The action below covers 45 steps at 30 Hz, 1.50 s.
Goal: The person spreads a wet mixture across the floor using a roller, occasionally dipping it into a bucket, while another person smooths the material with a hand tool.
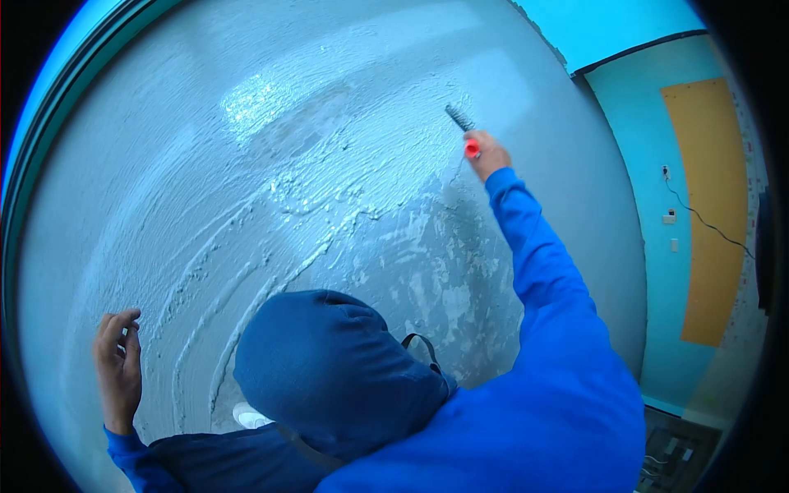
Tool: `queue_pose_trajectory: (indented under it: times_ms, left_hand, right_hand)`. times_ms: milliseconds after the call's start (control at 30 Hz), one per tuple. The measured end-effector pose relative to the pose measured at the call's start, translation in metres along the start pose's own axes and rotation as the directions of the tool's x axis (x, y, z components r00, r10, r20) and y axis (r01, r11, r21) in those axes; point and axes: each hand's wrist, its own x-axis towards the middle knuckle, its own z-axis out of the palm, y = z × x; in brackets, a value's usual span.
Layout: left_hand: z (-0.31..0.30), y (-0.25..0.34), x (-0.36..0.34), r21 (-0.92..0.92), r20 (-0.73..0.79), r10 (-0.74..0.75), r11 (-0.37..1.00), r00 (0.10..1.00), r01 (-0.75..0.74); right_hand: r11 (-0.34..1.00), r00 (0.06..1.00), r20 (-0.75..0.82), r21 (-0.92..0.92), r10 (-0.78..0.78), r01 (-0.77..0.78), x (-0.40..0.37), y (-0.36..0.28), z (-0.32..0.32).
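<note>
Evidently, the right hand has its fingers wrapped round one red-handled tool — the left hand, half curled, is empty.

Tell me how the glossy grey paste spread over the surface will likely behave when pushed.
The glossy grey paste would probably smear softly, given its streaked texture. It seems thick enough to pile up rather than run, since raised ridges stand along it. Its shine suggests slipperiness.

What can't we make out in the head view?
All head view:
- Tool grip: mostly covered by the right hand.
- White shoe: mostly behind dark blue cloth.
- Dark object, far right: cut off by the lens border.
- Small items, lower right: too small and dim.
</note>
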Motion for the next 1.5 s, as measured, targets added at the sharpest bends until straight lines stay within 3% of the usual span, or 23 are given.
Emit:
queue_pose_trajectory:
  times_ms: [100, 267, 367, 467, 533, 600, 667, 767, 867, 933, 1067, 1167, 1300, 1333, 1500]
  left_hand:
    - [0.007, 0.001, 0.003, 0.024, -0.024, -0.024, 0.999, 0.999, 0.025]
    - [0.007, 0.0, 0.009, 0.006, -0.03, -0.044, 0.999, 0.999, 0.044]
    - [0.009, 0.003, 0.012, -0.012, -0.006, -0.099, 0.995, 0.995, 0.099]
    - [0.009, 0.007, 0.013, -0.009, -0.015, -0.127, 0.992, 0.992, 0.127]
    - [0.01, -0.004, 0.018, 0.006, -0.039, -0.028, 1.0, 0.999, 0.028]
    - [0.011, -0.007, 0.023, 0.017, -0.051, 0.028, 0.999, 0.998, -0.027]
    - [0.014, -0.003, 0.032, 0.02, -0.044, 0.041, 0.999, 0.998, -0.04]
    - [0.017, 0.002, 0.038, 0.001, -0.018, 0.042, 0.999, 0.999, -0.042]
    - [0.017, 0.003, 0.037, 0.002, 0.001, 0.029, 1.0, 1.0, -0.029]
    - [0.014, 0.002, 0.035, -0.004, -0.001, -0.012, 1.0, 1.0, 0.012]
    - [0.013, -0.007, 0.027, 0.004, -0.066, 0.038, 0.999, 0.997, -0.038]
    - [0.012, -0.01, 0.024, 0.003, -0.082, 0.076, 0.997, 0.994, -0.076]
    - [0.008, -0.001, 0.027, -0.014, -0.054, -0.007, 1.0, 0.999, 0.006]
    - [0.007, 0.0, 0.027, -0.014, -0.048, 0.002, 1.0, 0.999, -0.003]
    - [0.007, -0.004, 0.031, -0.017, -0.06, 0.027, 0.999, 0.998, -0.028]
  right_hand:
    - [0.992, 0.993, -0.057, 0.081, 0.104, -0.099, 0.043, 0.039, -0.012]
    - [0.995, 0.995, -0.045, -0.035, 0.089, -0.09, 0.093, 0.078, 0.012]
    - [0.992, 0.996, -0.017, -0.09, 0.086, -0.087, 0.099, 0.068, 0.025]
    - [0.998, 1.0, 0.023, -0.057, -0.013, 0.014, 0.07, 0.016, 0.025]
    - [0.972, 0.973, -0.033, -0.048, -0.23, 0.228, 0.034, -0.029, 0.03]
    - [0.943, 0.943, 0.014, 0.022, -0.334, 0.333, -0.002, -0.084, 0.013]
    - [0.949, 0.945, 0.094, 0.061, -0.313, 0.308, -0.024, -0.13, -0.016]
    - [0.972, 0.972, 0.065, 0.091, -0.225, 0.218, -0.024, -0.138, -0.027]
    - [0.994, 0.993, 0.084, -0.049, -0.088, 0.093, 0.009, -0.097, -0.005]
    - [0.987, 0.997, 0.004, -0.14, -0.082, 0.082, 0.041, -0.046, 0.021]
    - [0.996, 0.998, -0.062, -0.084, -0.021, 0.015, 0.105, 0.038, 0.03]
    - [0.994, 0.999, -0.024, -0.1, 0.029, -0.031, 0.14, 0.044, 0.03]
    - [0.981, 0.996, 0.082, -0.191, 0.034, -0.018, 0.166, 0.021, 0.048]
    - [0.984, 0.997, 0.079, -0.177, 0.018, -0.003, 0.161, 0.002, 0.05]
    - [0.926, 0.923, 0.093, -0.026, -0.374, 0.378, 0.098, -0.113, 0.05]
